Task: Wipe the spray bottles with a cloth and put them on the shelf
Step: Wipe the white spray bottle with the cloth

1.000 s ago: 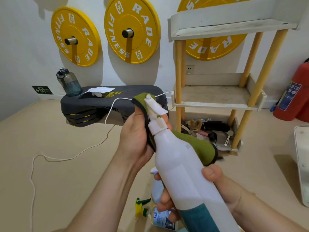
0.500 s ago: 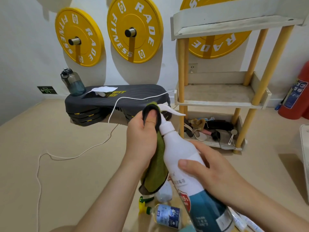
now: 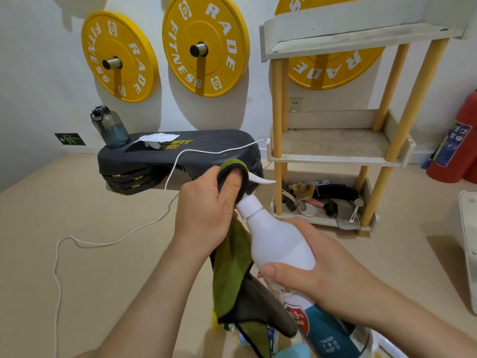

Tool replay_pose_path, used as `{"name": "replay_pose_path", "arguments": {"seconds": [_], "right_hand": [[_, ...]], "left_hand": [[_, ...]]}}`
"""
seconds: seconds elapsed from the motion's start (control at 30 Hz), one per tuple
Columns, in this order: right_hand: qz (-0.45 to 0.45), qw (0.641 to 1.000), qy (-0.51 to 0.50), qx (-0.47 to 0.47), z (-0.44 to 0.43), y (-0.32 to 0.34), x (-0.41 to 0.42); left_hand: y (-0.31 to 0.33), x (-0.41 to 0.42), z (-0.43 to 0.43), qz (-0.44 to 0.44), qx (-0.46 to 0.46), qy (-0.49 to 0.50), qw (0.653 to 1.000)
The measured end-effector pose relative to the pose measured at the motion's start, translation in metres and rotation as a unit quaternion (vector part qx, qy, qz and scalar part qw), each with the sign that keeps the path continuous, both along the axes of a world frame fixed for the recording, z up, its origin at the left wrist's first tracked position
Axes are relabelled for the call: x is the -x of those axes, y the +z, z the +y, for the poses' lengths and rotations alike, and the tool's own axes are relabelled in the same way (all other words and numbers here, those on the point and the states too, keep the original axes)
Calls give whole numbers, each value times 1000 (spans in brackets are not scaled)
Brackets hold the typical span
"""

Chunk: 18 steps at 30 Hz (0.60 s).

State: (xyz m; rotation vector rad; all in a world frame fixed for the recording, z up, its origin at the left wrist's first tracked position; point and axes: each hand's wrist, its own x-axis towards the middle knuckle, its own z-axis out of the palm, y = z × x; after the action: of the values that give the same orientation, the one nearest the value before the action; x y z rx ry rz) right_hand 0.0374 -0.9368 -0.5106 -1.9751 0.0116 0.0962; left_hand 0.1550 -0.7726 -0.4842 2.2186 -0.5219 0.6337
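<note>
1. Left hand (image 3: 206,215) pinches the cloth (image 3: 231,275) over the spray head of the bottle (image 3: 278,244); a second ago the cloth trailed behind the bottle.
2. Right hand (image 3: 317,267), curled round the bottle's middle, has shifted up; the bottle tilts in mid-air.
3. Shelf (image 3: 335,158) beyond; wiping unfinished, I judge.

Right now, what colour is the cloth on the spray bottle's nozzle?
The cloth is olive green, dark grey on its other face; head view.

A dark step platform (image 3: 144,164) and a three-tier shelf (image 3: 335,159) stand on the beige floor (image 3: 77,267) by the wall. The platform carries a water bottle (image 3: 111,127) at its left end, a white tissue (image 3: 157,138) beside it and a white cord (image 3: 206,151) trailing over its front edge; the shelf's bottom tier holds jumbled straps (image 3: 307,208)
</note>
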Motion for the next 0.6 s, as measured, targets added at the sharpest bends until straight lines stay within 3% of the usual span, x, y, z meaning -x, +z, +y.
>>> {"name": "replay_pose_path", "arguments": {"seconds": [0.1,0.17,0.2,0.27,0.3,0.37,0.53,0.6], "right_hand": [[30,994,35,-101,-3,0,-1],[57,982,67,-168,-4,0,-3],[62,974,79,-202,-4,1,-3],[68,962,88,-251,-5,4,-2],[64,965,90,-238,-4,5,-2],[43,986,98,-126,0,3,-3],[-9,995,80,58,-8,10,-4],[-32,987,69,143,-21,14,-6]], "left_hand": [[1,3,-3,-52,-10,37,998],[8,8,-8,42,119,53,991],[11,6,-9,135,242,41,960],[17,2,-8,319,475,-94,815],[20,2,-6,369,528,-164,747],[18,3,1,418,551,-230,685],[6,3,7,500,483,-303,652],[8,5,4,494,461,-291,678]]}}
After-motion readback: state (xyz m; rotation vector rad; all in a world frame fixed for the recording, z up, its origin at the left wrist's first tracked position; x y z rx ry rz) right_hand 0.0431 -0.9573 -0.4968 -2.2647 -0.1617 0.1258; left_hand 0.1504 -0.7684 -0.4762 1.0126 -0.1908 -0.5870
